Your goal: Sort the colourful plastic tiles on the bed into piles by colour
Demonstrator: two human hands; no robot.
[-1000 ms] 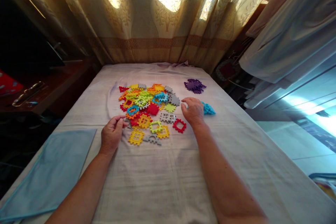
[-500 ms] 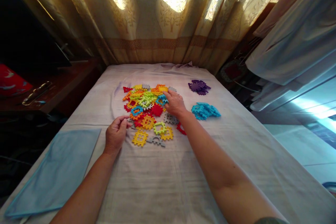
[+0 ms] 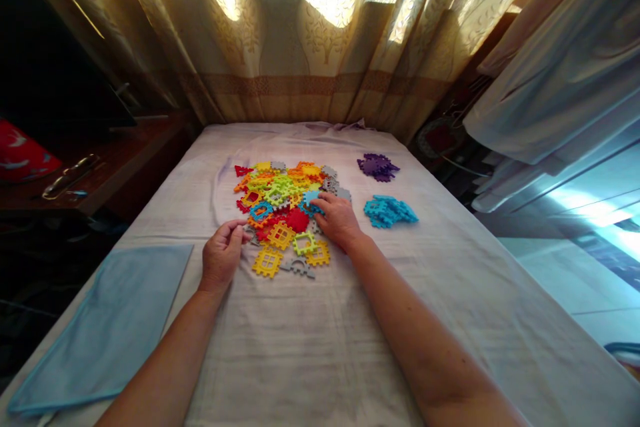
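In the head view, the right hand point(image 3: 340, 221) is now lying at the right edge of the mixed heap point(image 3: 280, 191) of notched plastic pieces. Half a second ago it was reaching farther into the heap, and before that it was hovering beside the blue pile point(image 3: 389, 211). Its fingers point(image 3: 324, 203) are bending over a light-blue piece point(image 3: 311, 197), apparently touching it; they are looking only slightly spread, and I cannot tell whether they are gripping. The shift is bringing the hand to blue among the mixed colours, while the separate blue pile is sitting to the right, near the purple pile point(image 3: 378, 167), both apart from the heap. The hand and wrist are now covering the spot where a red frame was showing.

The left hand point(image 3: 221, 253) is staying at the heap's near-left edge, its fingers curling with thumb close to forefinger, just beside a grey piece point(image 3: 251, 235); whether it is holding that piece I cannot tell. Below, a yellow window piece point(image 3: 267, 261) is lying flat on the cloth-covered counter point(image 3: 280, 347).
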